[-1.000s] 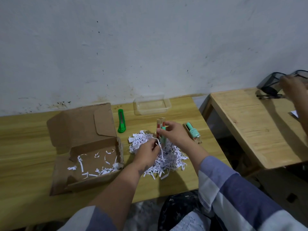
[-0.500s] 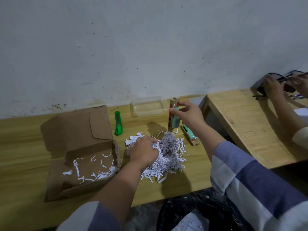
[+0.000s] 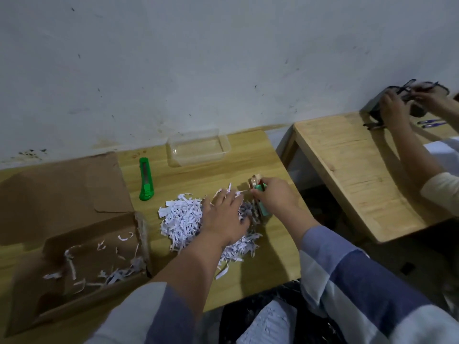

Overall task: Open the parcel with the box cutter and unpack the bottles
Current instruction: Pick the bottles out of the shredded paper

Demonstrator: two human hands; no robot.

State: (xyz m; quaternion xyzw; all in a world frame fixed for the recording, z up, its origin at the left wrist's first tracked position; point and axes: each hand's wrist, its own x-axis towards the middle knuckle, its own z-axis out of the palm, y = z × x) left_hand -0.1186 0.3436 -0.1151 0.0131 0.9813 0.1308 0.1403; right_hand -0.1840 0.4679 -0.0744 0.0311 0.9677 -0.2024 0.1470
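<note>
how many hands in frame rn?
4. The left hand lies flat on the shredded paper; the right hand holds a bottle beside it. Another person's two hands work at the far right table.

The left hand (image 3: 223, 214) lies flat on shredded paper (image 3: 181, 217); just beside it, the right hand (image 3: 275, 197) grips small bottles (image 3: 258, 187).

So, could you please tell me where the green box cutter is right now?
The green box cutter lies untouched on the wooden table, between the opened cardboard box on its left and the clear plastic tray at its upper right, behind the shredded paper.
</note>
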